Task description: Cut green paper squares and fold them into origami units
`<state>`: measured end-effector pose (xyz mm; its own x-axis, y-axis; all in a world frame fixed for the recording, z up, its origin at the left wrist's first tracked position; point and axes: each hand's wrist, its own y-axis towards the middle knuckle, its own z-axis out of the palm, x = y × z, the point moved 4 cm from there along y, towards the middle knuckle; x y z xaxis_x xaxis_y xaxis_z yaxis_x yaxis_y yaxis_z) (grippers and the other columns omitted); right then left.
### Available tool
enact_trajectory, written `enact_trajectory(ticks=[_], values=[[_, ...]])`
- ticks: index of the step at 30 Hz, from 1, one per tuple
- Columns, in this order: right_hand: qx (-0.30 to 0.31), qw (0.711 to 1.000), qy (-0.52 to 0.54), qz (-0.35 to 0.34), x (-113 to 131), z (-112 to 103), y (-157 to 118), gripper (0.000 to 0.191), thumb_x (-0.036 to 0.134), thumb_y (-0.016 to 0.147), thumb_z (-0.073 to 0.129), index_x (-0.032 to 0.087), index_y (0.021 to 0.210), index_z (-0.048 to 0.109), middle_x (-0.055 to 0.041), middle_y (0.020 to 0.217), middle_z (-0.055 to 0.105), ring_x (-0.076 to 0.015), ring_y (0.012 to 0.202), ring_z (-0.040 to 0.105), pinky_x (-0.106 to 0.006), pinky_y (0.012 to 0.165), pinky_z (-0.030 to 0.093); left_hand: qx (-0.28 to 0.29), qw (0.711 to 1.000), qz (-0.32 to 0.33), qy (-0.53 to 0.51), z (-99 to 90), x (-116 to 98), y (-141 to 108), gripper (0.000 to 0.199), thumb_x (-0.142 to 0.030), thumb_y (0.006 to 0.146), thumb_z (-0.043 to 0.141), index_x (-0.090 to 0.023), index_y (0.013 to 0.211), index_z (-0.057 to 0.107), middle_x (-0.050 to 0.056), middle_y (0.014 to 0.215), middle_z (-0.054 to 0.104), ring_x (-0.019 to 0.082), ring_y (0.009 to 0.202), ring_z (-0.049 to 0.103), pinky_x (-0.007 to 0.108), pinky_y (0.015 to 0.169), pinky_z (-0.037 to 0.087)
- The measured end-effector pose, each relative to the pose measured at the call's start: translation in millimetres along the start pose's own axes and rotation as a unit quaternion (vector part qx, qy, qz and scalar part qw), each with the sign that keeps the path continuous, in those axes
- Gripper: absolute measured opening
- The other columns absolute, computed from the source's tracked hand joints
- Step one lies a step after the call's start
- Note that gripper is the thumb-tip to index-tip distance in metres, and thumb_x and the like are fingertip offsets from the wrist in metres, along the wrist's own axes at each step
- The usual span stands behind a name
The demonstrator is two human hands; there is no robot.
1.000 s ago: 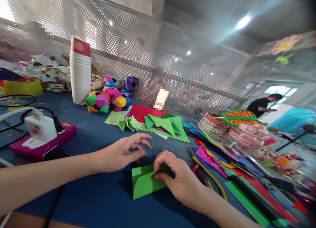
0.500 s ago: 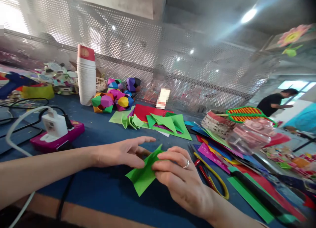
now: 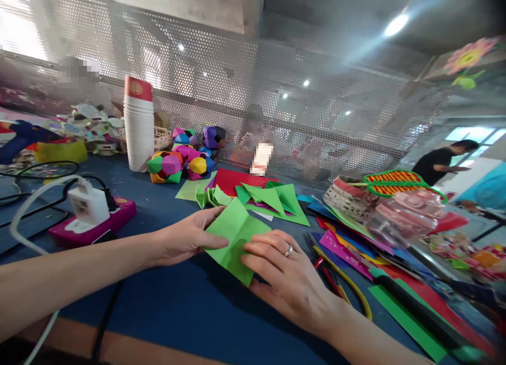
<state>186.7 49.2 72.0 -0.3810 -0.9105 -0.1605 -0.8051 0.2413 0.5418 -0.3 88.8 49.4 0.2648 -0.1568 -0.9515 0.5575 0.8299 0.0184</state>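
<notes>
A creased sheet of green paper (image 3: 233,225) is held between both hands, above the blue table (image 3: 185,307). My left hand (image 3: 193,236) grips its left edge, thumb on top and fingers behind. My right hand (image 3: 280,273), with a ring on one finger, is closed on the right and lower side; its fingertips press on the paper's face. Just beyond lie folded green paper pieces (image 3: 272,199) and a red sheet (image 3: 233,183). To the right of my right hand are yellow-handled scissors (image 3: 356,286), partly hidden by the hand.
A purple power strip (image 3: 126,212) with a white charger (image 3: 89,201) and cables stands left. Behind are stacked paper cups (image 3: 138,128) and colourful paper balls (image 3: 166,166). Coloured sheets, a green-and-black cutter (image 3: 419,307) and a clear pink container (image 3: 403,217) lie right. A person (image 3: 438,162) stands farther off.
The green paper has been raised and turned so its broad creased face shows. My left hand, fingers spread before, now grips its left edge. My right hand has shifted slightly.
</notes>
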Motion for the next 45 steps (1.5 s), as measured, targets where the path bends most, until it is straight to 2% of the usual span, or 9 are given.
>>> enact_trajectory(ticks=[9, 13, 15, 18, 20, 22, 26, 37, 45], values=[[-0.062, 0.998, 0.022, -0.02, 8, -3, -1, 0.013, 0.01, 0.097, 0.057, 0.016, 0.101, 0.068, -0.0018, 0.105, 0.076, -0.0182, 0.108, 0.062, -0.035, 0.101, 0.042, 0.013, 0.999, -0.028, 0.015, 9.3, 1, -2, 0.062, -0.011, 0.067, 0.081, -0.015, 0.123, 0.055, 0.009, 0.115, 0.071, 0.021, 0.1, 0.069, 0.028, 0.085, 0.054], [-0.072, 0.997, 0.036, -0.021, 8, -7, -3, 0.014, 0.007, 0.095, 0.059, 0.015, 0.1, 0.069, -0.0019, 0.104, 0.077, -0.0184, 0.105, 0.064, -0.035, 0.099, 0.046, -0.016, 0.984, 0.004, 0.179, 1.0, 4, -1, 0.051, -0.03, 0.08, 0.071, -0.014, 0.124, 0.052, 0.012, 0.109, 0.071, 0.028, 0.101, 0.07, 0.037, 0.084, 0.057], [-0.06, 0.997, 0.043, -0.033, 8, -7, -6, 0.014, 0.008, 0.095, 0.059, 0.014, 0.101, 0.069, -0.0027, 0.105, 0.077, -0.0183, 0.105, 0.066, -0.034, 0.098, 0.047, -0.065, 0.944, 0.063, 0.317, -6.0, 1, -2, 0.049, -0.032, 0.084, 0.066, -0.014, 0.128, 0.051, 0.013, 0.11, 0.07, 0.031, 0.104, 0.067, 0.046, 0.09, 0.055], [-0.038, 0.996, 0.056, -0.052, 8, -7, -13, 0.014, 0.01, 0.095, 0.058, 0.013, 0.105, 0.069, -0.0037, 0.105, 0.078, -0.0176, 0.102, 0.068, -0.034, 0.096, 0.05, -0.099, 0.812, 0.215, 0.533, -3.7, -10, -11, 0.053, -0.021, 0.087, 0.064, -0.021, 0.138, 0.049, 0.011, 0.134, 0.06, 0.03, 0.128, 0.053, 0.049, 0.111, 0.039], [-0.022, 0.996, 0.075, -0.053, 7, -8, -17, 0.016, 0.01, 0.095, 0.058, 0.013, 0.107, 0.068, -0.0042, 0.102, 0.078, -0.0174, 0.102, 0.069, -0.033, 0.095, 0.052, -0.02, 0.729, 0.296, 0.618, 8.9, -12, -19, 0.051, -0.016, 0.093, 0.058, -0.027, 0.141, 0.048, 0.007, 0.14, 0.058, 0.026, 0.134, 0.049, 0.045, 0.117, 0.031], [0.002, 0.994, 0.099, -0.05, 6, -8, -21, 0.018, 0.009, 0.095, 0.056, 0.011, 0.11, 0.068, -0.0053, 0.102, 0.078, -0.0177, 0.105, 0.069, -0.032, 0.097, 0.053, 0.106, 0.703, 0.323, 0.624, 22.2, -10, -26, 0.039, -0.021, 0.097, 0.058, -0.027, 0.135, 0.056, 0.006, 0.131, 0.066, 0.025, 0.128, 0.056, 0.044, 0.119, 0.028], [0.054, 0.988, 0.14, -0.037, 7, -8, -25, 0.021, 0.007, 0.095, 0.054, 0.011, 0.11, 0.067, -0.0053, 0.101, 0.078, -0.0183, 0.106, 0.068, -0.032, 0.097, 0.054, 0.223, 0.726, 0.278, 0.588, 35.1, -5, -34, 0.028, -0.036, 0.094, 0.064, -0.021, 0.118, 0.068, 0.011, 0.113, 0.073, 0.027, 0.108, 0.067, 0.046, 0.118, 0.029], [0.071, 0.96, 0.257, 0.084, -2, -11, -28, 0.005, 0.013, 0.095, 0.063, 0.014, 0.096, 0.067, -0.0046, 0.088, 0.072, -0.0156, 0.089, 0.067, -0.03, 0.084, 0.053, 0.229, 0.778, 0.292, 0.506, 35.9, -5, -36, 0.034, -0.035, 0.093, 0.062, -0.028, 0.126, 0.065, 0.01, 0.111, 0.073, 0.028, 0.099, 0.069, 0.045, 0.11, 0.044], [0.047, 0.894, 0.343, 0.285, -17, 8, -27, 0.026, 0.038, 0.09, 0.072, 0.019, 0.073, 0.067, 0.002, 0.074, 0.067, -0.0125, 0.074, 0.058, -0.028, 0.074, 0.046, 0.183, 0.745, 0.339, 0.544, 33.1, -2, -40, 0.035, -0.034, 0.091, 0.065, -0.024, 0.124, 0.066, 0.01, 0.107, 0.074, 0.028, 0.1, 0.069, 0.033, 0.09, 0.059]])
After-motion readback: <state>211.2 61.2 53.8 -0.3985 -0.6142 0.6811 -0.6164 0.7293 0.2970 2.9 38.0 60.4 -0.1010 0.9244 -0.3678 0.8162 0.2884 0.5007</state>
